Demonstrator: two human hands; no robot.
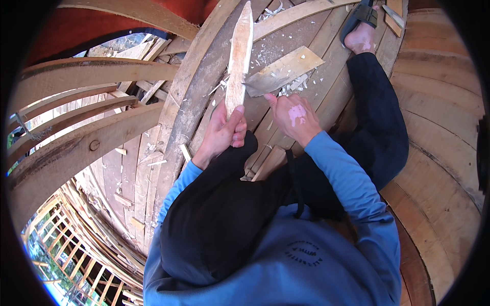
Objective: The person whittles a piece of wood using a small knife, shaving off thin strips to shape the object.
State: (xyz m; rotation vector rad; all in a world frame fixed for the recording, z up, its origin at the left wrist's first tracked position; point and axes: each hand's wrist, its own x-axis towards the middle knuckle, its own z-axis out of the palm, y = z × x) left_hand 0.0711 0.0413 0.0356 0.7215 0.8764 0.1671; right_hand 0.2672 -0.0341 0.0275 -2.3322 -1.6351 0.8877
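Pointing forward, pale wooden stake [239, 56], long axis slightly rightward

We can make out dark lettering [307, 252] on the front of the blue shirt [265, 265], between its hem and its chest: a short line of capitals, ringed by curved words, some too small for us to read.

Passage was available over the planking [332, 86] between the right hand [297, 116] and right leg [377, 97]; curved timbers [102, 133] obstructed the left side.
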